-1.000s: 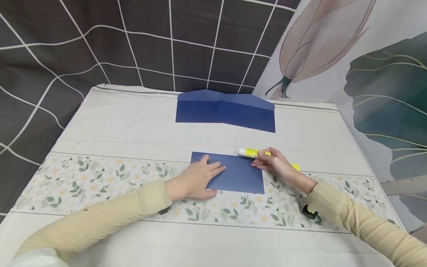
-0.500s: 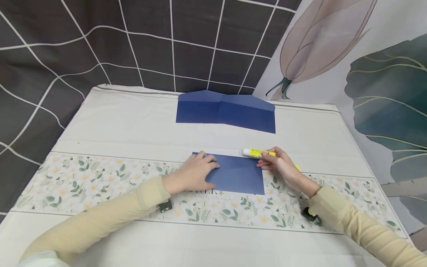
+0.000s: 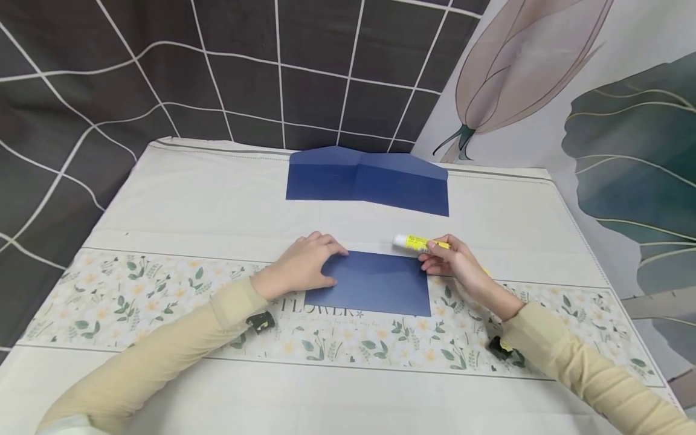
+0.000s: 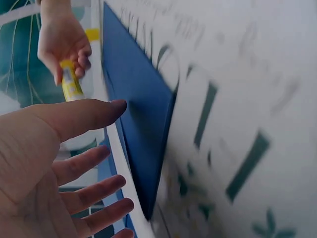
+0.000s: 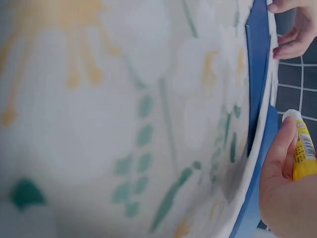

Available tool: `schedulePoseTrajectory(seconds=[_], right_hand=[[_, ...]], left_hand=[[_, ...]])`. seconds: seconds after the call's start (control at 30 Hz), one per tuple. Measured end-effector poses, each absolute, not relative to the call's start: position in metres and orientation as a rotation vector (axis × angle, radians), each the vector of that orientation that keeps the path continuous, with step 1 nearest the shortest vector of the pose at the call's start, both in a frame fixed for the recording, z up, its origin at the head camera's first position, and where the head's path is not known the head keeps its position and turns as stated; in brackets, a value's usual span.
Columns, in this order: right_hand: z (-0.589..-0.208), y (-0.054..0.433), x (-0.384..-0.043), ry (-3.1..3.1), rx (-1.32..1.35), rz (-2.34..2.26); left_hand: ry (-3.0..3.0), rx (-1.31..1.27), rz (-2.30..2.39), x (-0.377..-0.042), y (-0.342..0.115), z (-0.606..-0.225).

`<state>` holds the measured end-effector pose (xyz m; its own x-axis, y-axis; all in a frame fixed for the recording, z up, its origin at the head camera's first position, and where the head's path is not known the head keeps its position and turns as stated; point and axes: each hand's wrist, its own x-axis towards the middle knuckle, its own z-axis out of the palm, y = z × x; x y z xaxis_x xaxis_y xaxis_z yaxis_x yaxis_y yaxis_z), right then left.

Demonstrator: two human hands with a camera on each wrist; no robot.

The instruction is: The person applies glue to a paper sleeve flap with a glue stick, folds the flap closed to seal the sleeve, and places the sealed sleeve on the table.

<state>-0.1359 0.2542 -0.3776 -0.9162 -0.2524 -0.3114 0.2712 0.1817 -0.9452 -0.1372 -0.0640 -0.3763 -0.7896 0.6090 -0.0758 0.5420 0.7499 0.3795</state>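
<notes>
A flat blue paper rectangle (image 3: 375,283), which looks like an envelope, lies on the patterned cloth. My left hand (image 3: 301,266) is at its left end, fingers and thumb spread; whether it touches the paper I cannot tell. In the left wrist view, nothing is between the thumb and fingers of the left hand (image 4: 74,158). My right hand (image 3: 454,266) pinches a yellow glue stick (image 3: 417,243) with a white end, held just above the paper's upper right corner. In the right wrist view, the glue stick (image 5: 303,148) rests between thumb and fingers.
Farther back lies a creased blue paper (image 3: 367,184) with a folded upper strip. A small yellow thing (image 3: 486,272) is partly hidden behind my right wrist. The table cloth (image 3: 228,205) reaches a dark grid-patterned curtain (image 3: 228,78) at the back.
My left hand has slid left and back from the middle of the front paper, uncovering more of it. The right hand has shifted slightly right and farther from me with the glue stick.
</notes>
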Motion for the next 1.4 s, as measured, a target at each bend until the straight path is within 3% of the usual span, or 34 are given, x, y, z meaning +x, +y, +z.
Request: schedulePoseTrajectory(seconds=[0.8, 1.0, 1.4], right_hand=[[-0.358, 0.254, -0.135, 2.128, -0.094, -1.926], [-0.348, 0.241, -0.129, 2.421, -0.336, -1.807], [-0.354, 0.192, -0.130, 2.890, -0.935, -0.956]], left_hand=[[2.684, 0.803, 0.616, -0.165, -0.077, -0.370], [2.594, 0.821, 0.816, -0.180, -0.089, -0.371], [2.603, 0.800, 1.004, -0.187, -0.098, -0.379]])
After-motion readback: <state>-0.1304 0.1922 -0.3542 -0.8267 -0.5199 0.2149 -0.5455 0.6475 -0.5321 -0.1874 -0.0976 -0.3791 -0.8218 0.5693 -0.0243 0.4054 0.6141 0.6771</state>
